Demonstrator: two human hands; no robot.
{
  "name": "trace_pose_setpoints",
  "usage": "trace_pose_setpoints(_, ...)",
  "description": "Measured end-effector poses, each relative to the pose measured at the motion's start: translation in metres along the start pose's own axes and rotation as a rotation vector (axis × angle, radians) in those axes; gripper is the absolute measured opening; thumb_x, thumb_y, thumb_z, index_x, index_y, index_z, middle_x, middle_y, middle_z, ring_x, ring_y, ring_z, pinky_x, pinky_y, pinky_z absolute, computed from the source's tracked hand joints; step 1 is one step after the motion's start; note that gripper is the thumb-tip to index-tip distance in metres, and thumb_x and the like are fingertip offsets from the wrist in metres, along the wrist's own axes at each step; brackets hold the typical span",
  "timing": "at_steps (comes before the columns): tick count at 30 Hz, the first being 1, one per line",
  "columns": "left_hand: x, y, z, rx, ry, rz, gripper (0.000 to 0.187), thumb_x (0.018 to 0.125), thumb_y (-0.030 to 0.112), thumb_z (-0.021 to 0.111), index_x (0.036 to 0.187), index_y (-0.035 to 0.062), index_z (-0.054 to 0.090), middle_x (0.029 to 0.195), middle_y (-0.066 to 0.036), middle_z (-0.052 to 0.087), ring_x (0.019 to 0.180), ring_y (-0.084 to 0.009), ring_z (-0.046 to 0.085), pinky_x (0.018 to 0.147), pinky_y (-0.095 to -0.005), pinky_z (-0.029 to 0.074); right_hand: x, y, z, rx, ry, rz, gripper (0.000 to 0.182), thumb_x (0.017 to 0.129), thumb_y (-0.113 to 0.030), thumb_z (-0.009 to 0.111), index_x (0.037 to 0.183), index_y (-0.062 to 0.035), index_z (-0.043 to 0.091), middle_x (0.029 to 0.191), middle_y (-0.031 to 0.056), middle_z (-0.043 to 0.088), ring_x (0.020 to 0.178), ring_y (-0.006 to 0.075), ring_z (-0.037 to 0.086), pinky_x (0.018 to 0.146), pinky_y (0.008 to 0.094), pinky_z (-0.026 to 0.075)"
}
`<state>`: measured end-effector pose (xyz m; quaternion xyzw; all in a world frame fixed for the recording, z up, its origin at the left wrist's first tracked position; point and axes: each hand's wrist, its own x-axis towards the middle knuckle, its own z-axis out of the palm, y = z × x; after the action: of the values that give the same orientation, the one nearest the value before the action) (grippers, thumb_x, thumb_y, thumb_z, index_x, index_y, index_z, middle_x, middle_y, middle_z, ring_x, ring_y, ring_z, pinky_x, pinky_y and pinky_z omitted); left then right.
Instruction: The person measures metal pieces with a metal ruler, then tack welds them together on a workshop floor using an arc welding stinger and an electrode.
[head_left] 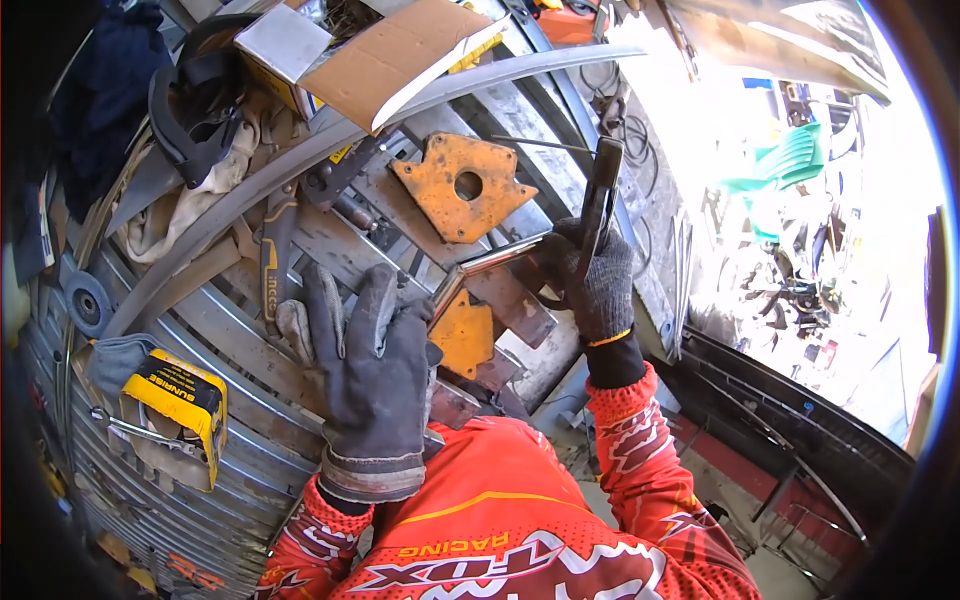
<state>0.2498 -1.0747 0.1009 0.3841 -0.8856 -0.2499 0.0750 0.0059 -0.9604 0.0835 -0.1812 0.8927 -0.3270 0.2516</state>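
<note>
The left hand [375,375], in a worn grey leather glove, lies flat with fingers spread on the metal counter [250,370], pressing near the lower end of a bent steel strip [480,265]. It is not wrapped around the strip — the palm is open and the fingertips rest just beside the bright metal edge. The right hand [597,285], in a dark knit glove, is clamped around the handle of a dark tool [600,195] that stands nearly upright; it looks like a hammer or a welding clamp, though glare from the bright yard behind makes that hard to tell.

The steel strip forms an angle: one leg runs from the left hand's fingertips up and right toward the right hand, its long axis slanting across the counter, and its far end meets the foot of the dark tool. Both hands sit at opposite ends of that leg, the right one touching the working end, the left one steadying the corner.

Two orange magnetic welding squares hold the corner — one [462,185] above the strip, a smaller one [465,335] just below it, beside the left hand's thumb. Further left lie pliers [272,270], a yellow box [178,400] and a welding mask [195,95], well apart from the work.
</note>
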Motion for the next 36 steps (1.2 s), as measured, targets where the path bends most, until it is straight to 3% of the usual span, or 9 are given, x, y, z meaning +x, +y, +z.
trace_pose_setpoints(6, 0.001, -0.003, 0.004, 0.016, 0.035, 0.047, 0.035, 0.078, 0.009, 0.085, 0.111, 0.0169, 0.078, 0.153, -0.004, 0.055, 0.154, -0.0406, 0.035, 0.128, -0.0516, 0.035, 0.004, 0.004, 0.002, -0.020, 0.008, -0.111, 0.025, 0.092, -0.018, 0.080, 0.104, 0.0024, 0.076, 0.087, 0.0102, 0.076, 0.074, 0.0185, 0.072, 0.066, 0.0336, 0.058)
trace_pose_setpoints(9, 0.005, 0.001, 0.000, -0.069, -0.005, 0.009, 0.034, 0.080, 0.006, 0.082, 0.112, 0.0158, 0.078, 0.152, -0.005, 0.055, 0.154, -0.0378, 0.037, 0.127, -0.0471, 0.037, 0.006, 0.003, 0.002, 0.114, -0.031, 0.104, 0.024, 0.091, -0.015, 0.080, 0.107, 0.0021, 0.076, 0.089, 0.0099, 0.076, 0.076, 0.0176, 0.072, 0.068, 0.0338, 0.058)
trace_pose_setpoints(11, 0.012, -0.001, -0.004, -0.061, 0.087, 0.107, 0.036, 0.076, 0.014, 0.085, 0.111, 0.0190, 0.078, 0.145, -0.008, 0.059, 0.149, -0.0453, 0.043, 0.124, -0.0554, 0.039, 0.005, 0.001, 0.002, 0.114, -0.012, 0.075, 0.021, 0.092, -0.013, 0.078, 0.106, 0.0020, 0.077, 0.089, 0.0096, 0.076, 0.078, 0.0162, 0.071, 0.069, 0.0326, 0.057)
trace_pose_setpoints(20, 0.041, -0.011, 0.038, 0.119, 0.163, 0.207, 0.022, 0.084, 0.028, 0.082, 0.105, 0.0282, 0.077, 0.145, -0.004, 0.061, 0.156, -0.0416, 0.034, 0.130, -0.0523, 0.029, 0.004, 0.006, 0.004, 0.177, -0.040, -0.003, 0.019, 0.097, -0.018, 0.074, 0.100, 0.0013, 0.075, 0.080, 0.0068, 0.072, 0.068, 0.0135, 0.065, 0.059, 0.0338, 0.052)
trace_pose_setpoints(22, 0.038, -0.005, 0.051, -0.763, 0.076, -0.152, 0.034, 0.085, 0.006, 0.079, 0.115, 0.0220, 0.080, 0.155, -0.003, 0.054, 0.155, -0.0313, 0.036, 0.127, -0.0413, 0.039, 0.005, 0.012, 0.005, 0.166, -0.024, -0.044, 0.019, 0.097, -0.018, 0.075, 0.099, 0.0006, 0.074, 0.077, 0.0060, 0.071, 0.065, 0.0128, 0.064, 0.057, 0.0331, 0.051)
trace_pose_setpoints(25, 0.038, -0.012, 0.046, -0.020, 0.086, 0.131, 0.042, 0.087, 0.003, 0.077, 0.124, 0.0220, 0.077, 0.158, -0.007, 0.052, 0.156, -0.0303, 0.036, 0.124, -0.0374, 0.042, 0.010, 0.024, 0.012, 0.174, 0.030, -0.005, 0.023, 0.099, -0.023, 0.075, 0.100, 0.0004, 0.074, 0.077, 0.0043, 0.070, 0.065, 0.0112, 0.065, 0.057, 0.0310, 0.053)
trace_pose_setpoints(28, 0.045, -0.007, 0.031, 0.148, 0.115, 0.215, 0.050, 0.087, -0.001, 0.077, 0.131, 0.0219, 0.074, 0.161, -0.009, 0.050, 0.156, -0.0304, 0.035, 0.122, -0.0335, 0.044, 0.011, 0.026, 0.011, 0.146, 0.003, -0.041, 0.027, 0.101, -0.026, 0.073, 0.099, 0.0008, 0.074, 0.077, 0.0041, 0.071, 0.065, 0.0114, 0.065, 0.058, 0.0313, 0.053)
trace_pose_setpoints(33, 0.043, 0.001, 0.021, 0.041, 0.095, 0.202, 0.046, 0.087, 0.006, 0.078, 0.130, 0.0240, 0.074, 0.161, -0.007, 0.050, 0.156, -0.0333, 0.035, 0.124, -0.0387, 0.041, 0.009, 0.013, 0.010, 0.083, 0.103, -0.118, 0.025, 0.099, -0.024, 0.075, 0.099, 0.0003, 0.075, 0.076, 0.0042, 0.070, 0.066, 0.0112, 0.066, 0.057, 0.0314, 0.053)
trace_pose_setpoints(36, 0.041, 0.005, 0.018, -0.041, 0.083, 0.187, 0.044, 0.088, 0.012, 0.079, 0.129, 0.0256, 0.074, 0.160, -0.004, 0.050, 0.156, -0.0354, 0.035, 0.126, -0.0426, 0.039, 0.008, 0.013, 0.008, 0.147, 0.036, 0.018, 0.037, 0.092, -0.031, 0.081, 0.097, 0.0048, 0.070, 0.077, 0.0168, 0.070, 0.073, 0.0175, 0.062, 0.069, 0.0411, 0.052)
